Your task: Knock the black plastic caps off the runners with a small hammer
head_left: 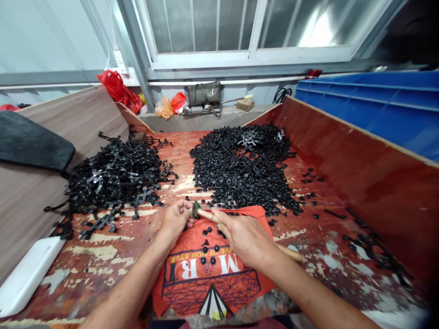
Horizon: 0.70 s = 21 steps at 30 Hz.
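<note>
My right hand (pixel 245 235) is wrapped round a wooden-handled tool (pixel 207 214) with a dark green end; its pale handle runs back under my wrist. My left hand (pixel 176 219) is closed, fingertips pinched right beside that green end. A small black piece shows at those fingertips, too little to make out. Below both hands lies an orange-red printed cloth (pixel 212 269) with several small round black parts (pixel 205 249) on it. Just beyond my hands rises a large heap of the same small black parts (pixel 240 173).
On the left is a pile of black linked strips (pixel 113 178). A white case-like object (pixel 30 274) rests at the left front. Wooden boards (pixel 360 160) wall the worn red table (pixel 103 251). A blue crate (pixel 377 100) stands behind the right board; plastic bags (pixel 120 91) lie at the back.
</note>
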### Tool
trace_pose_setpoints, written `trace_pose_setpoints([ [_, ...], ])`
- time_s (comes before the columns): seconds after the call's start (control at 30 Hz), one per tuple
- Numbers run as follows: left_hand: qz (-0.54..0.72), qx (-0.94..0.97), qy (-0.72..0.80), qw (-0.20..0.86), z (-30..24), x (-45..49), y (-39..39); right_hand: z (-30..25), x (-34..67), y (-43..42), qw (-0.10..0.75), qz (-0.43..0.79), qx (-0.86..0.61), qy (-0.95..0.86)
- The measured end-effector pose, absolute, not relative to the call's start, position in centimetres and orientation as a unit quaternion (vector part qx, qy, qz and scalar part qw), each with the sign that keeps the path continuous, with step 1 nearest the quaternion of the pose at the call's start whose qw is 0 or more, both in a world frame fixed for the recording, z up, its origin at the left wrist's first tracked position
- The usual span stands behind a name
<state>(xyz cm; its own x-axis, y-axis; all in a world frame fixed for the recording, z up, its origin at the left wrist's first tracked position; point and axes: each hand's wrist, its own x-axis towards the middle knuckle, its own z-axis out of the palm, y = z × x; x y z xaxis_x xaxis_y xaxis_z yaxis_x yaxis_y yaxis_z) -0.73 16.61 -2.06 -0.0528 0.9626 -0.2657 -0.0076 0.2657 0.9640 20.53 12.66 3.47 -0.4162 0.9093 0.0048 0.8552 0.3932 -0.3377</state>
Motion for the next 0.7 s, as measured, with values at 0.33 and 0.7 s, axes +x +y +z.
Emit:
trace_pose_setpoints([
  [0.33, 0.318, 0.628, 0.686, 0.184, 10.7, -12.9, 22.6, 2.4, 27.6, 9.6, 0.376, 0.473, -0.502, -0.62],
  [0.7, 0.058, 0.725, 0.686, -0.01, 13.6, -9.6, 34.2, -0.4, 28.5, 8.1, 0.376, 0.574, -0.462, -0.561],
])
